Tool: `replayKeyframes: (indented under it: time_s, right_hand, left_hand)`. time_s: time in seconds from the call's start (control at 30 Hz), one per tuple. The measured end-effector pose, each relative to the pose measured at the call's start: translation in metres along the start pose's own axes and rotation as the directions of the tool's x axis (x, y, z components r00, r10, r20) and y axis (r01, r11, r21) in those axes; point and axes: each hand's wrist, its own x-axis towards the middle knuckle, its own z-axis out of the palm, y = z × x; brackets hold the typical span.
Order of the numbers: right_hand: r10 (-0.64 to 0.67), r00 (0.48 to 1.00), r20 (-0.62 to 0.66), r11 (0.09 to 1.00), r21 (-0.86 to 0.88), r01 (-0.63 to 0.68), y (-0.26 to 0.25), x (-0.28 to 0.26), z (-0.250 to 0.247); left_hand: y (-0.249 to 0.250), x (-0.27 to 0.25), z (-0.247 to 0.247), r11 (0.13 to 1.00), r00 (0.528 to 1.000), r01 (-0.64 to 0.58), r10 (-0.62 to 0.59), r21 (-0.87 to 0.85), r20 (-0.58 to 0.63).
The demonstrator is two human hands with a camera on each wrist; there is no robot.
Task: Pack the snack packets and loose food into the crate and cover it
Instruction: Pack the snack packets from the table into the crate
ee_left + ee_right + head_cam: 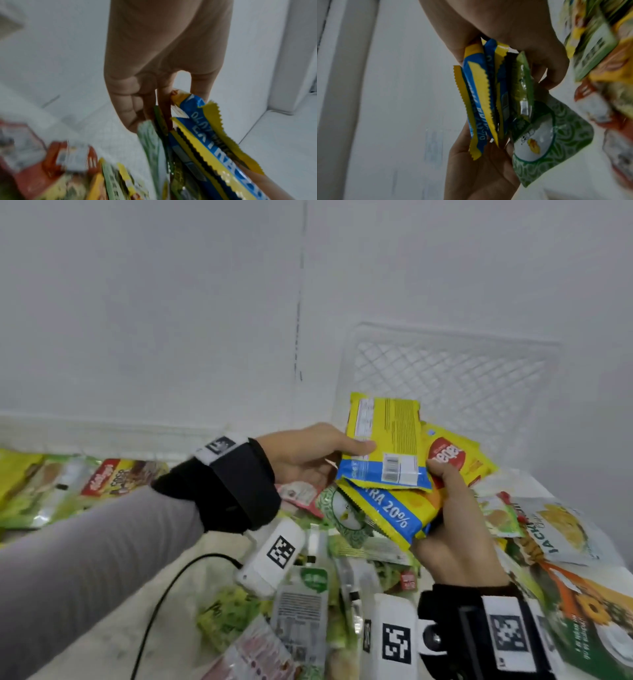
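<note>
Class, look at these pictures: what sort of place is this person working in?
Probably a plain indoor room, perhaps a storeroom corner: bare white walls, a white lattice crate against them, and snack packets spread over a pale floor or low surface.

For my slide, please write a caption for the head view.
Both hands, left hand and right hand, hold a stack of yellow-blue packets before the white crate.

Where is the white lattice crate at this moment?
In the head view, the white lattice crate stands at the upper right against the wall, just behind the yellow packets held by the left hand and right hand.
</note>
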Motion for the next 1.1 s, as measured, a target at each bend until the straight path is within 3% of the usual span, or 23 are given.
replayKeyframes:
  time_s: [0.17,0.4,0.47,0.57,0.7,0.8,0.9,0.97,1.1]
  right_hand:
    - [0.097,0.976,0.194,0.993,-0.091,-0.081,0.040,-0.012,0.085]
    - [0.331,0.918,0.221,0.894,-0.386,-0.229,0.108,-0.008,0.198]
    - [0.330,0.920,0.212,0.851,-0.488,-0.193,0.126,-0.005,0.224]
    - [0.210,0.958,0.195,0.745,-0.666,-0.028,0.156,0.007,0.258]
    - [0.160,0.976,0.151,0.466,-0.883,0.060,0.190,0.036,0.275]
    - [0.126,0.972,0.197,0.248,-0.955,0.162,0.214,0.052,0.276]
    - [0.132,0.971,0.201,-0.226,-0.947,0.227,0.234,0.065,0.266]
    - [0.112,0.987,0.117,-0.477,-0.865,0.157,0.240,0.071,0.258]
    - [0.124,0.992,-0.013,-0.641,-0.765,0.070,0.245,0.070,0.247]
  left_hand:
    - [0.000,-0.081,-0.086,0.989,0.997,-0.069,0.072,0.128,-0.021]
    - [-0.040,-0.159,-0.204,0.998,0.998,0.057,-0.057,0.015,-0.039]
    - [-0.053,-0.168,-0.225,0.996,0.994,0.074,-0.078,-0.059,-0.074]
    - [-0.072,-0.174,-0.258,0.995,0.983,0.062,-0.074,-0.077,-0.167]
    - [-0.092,-0.173,-0.284,0.996,0.914,0.093,-0.082,0.010,-0.399]
    - [-0.107,-0.174,-0.292,0.984,0.885,0.145,-0.080,0.108,-0.458]
    - [-0.119,-0.177,-0.303,0.995,0.869,0.091,-0.063,0.033,-0.491]
    - [-0.122,-0.182,-0.311,0.996,0.851,0.082,-0.060,0.020,-0.522]
    - [-0.123,-0.193,-0.325,0.992,0.863,0.081,-0.019,0.102,-0.504]
